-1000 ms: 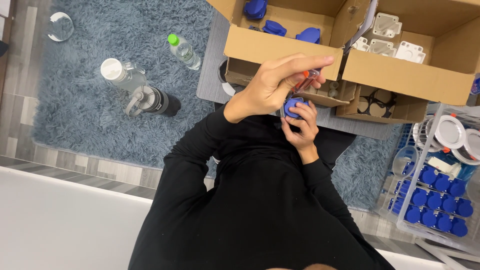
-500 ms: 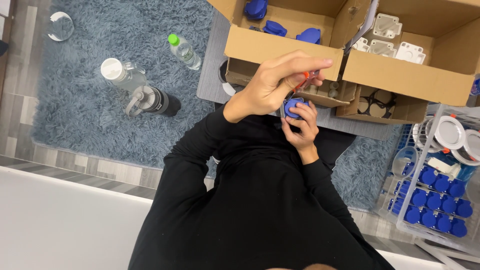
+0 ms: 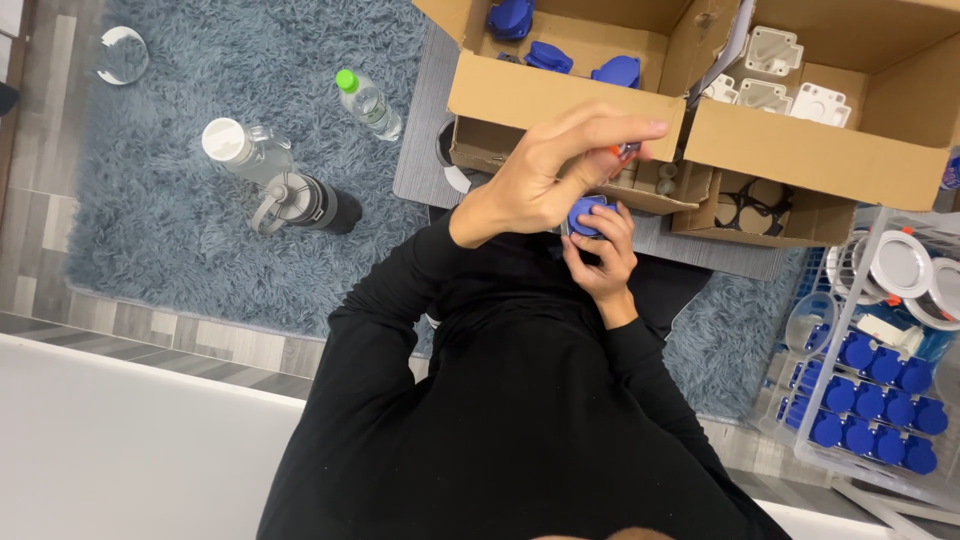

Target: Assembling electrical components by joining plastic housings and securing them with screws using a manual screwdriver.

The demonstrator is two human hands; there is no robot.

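Blue plastic cap (image 3: 585,214) cupped in the right hand (image 3: 598,262), fingers curled shut around it, just below frame centre against the black sleeves. Left hand (image 3: 548,178) arched over from ten o'clock, thumb and fingertips pinched on a small red-tipped tool (image 3: 622,150), sitting directly above the cap and touching or nearly so; tool's long axis hard to read, mostly hidden by fingers. Left hand the upper one, right hand the cradle beneath. At twelve o'clock, open cardboard box (image 3: 560,95) with more blue parts inside; at one o'clock, second cardboard box (image 3: 820,150) holding white square pieces. At four o'clock, clear crate (image 3: 870,470) lined with blue caps. At ten o'clock on grey shag rug (image 3: 200,130), three bottles: green-capped bottle (image 3: 368,102), white-lidded bottle (image 3: 240,148), dark flask (image 3: 310,203).
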